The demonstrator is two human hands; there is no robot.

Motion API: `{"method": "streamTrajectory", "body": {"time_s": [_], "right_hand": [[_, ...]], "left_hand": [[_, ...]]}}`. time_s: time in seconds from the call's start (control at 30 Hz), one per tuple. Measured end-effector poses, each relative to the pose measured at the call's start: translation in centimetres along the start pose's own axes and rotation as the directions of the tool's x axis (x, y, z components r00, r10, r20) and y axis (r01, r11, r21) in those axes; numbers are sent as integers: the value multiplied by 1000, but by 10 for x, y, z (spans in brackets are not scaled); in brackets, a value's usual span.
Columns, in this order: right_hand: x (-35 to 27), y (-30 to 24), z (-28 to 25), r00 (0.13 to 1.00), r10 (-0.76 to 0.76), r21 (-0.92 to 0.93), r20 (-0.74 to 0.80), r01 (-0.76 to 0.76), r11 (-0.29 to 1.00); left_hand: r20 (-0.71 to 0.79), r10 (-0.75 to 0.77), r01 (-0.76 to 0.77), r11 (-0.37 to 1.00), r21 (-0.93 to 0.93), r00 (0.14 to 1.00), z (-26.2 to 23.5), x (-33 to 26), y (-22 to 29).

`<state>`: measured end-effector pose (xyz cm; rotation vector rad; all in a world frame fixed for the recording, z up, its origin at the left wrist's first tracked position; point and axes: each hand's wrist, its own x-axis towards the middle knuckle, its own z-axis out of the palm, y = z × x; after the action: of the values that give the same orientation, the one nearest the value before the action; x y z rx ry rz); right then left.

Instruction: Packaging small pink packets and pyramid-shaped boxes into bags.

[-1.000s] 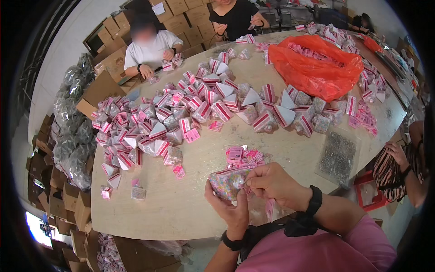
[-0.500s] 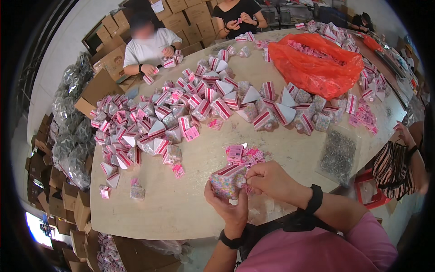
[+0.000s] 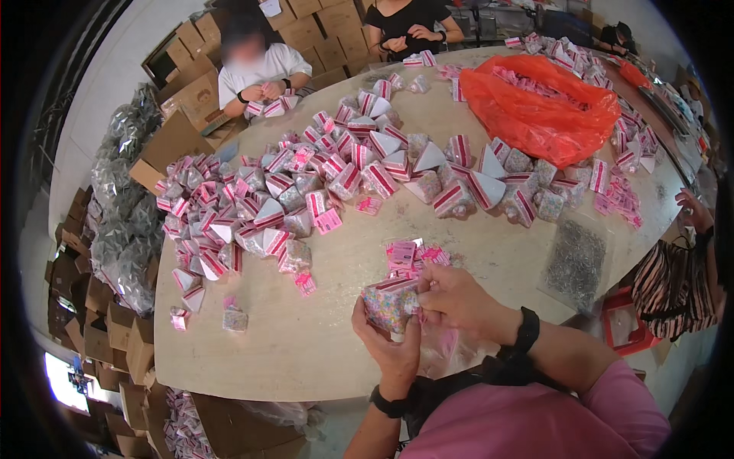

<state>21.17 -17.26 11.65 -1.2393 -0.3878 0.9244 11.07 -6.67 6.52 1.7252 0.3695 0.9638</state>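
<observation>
Near the table's front edge, my left hand (image 3: 390, 343) grips a cake-slice-shaped toy (image 3: 384, 306) from below and the side. It has a colourful sprinkle-patterned face and a pink-and-white striped top. My right hand (image 3: 459, 300) is closed in a pinch at the toy's right end. What lies between those fingertips is too small and covered to tell. Just beyond my hands is a small pile of pink printed cards (image 3: 403, 255). Clear plastic (image 3: 442, 353) lies on the table below my right hand.
A large heap of similar cake-slice toys (image 3: 267, 186) spreads over the left and middle. A red plastic bag (image 3: 535, 115) with pink cards stands far right, and a clear bag of small metal pieces (image 3: 575, 260) nearer. Co-workers sit across the table and at the right.
The view has shifted slightly. My left hand still grips the toy, and my right fingers stay pinched at its end, the wrist turned a little. The co-worker at far left has brought both hands together.
</observation>
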Motion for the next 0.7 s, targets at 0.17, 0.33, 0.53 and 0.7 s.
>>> {"method": "streamTrajectory", "body": {"time_s": [0.17,0.33,0.53,0.7], "right_hand": [[2,3,12,983,-180,-248,-32,167,954],[-3,-11,1,996,-17,-166,86,32,986],[-10,-10,3,989,-144,-337,31,146,930],[-11,-5,5,907,-420,-752,44,306,583]], "left_hand": [[-9,-127,126,992,-28,992,2,-6,-5],[-30,-138,135,987,-93,990,5,-5,-3],[-34,-163,159,982,-106,986,8,-3,1],[-18,-214,206,956,-208,977,9,-4,5]]}}
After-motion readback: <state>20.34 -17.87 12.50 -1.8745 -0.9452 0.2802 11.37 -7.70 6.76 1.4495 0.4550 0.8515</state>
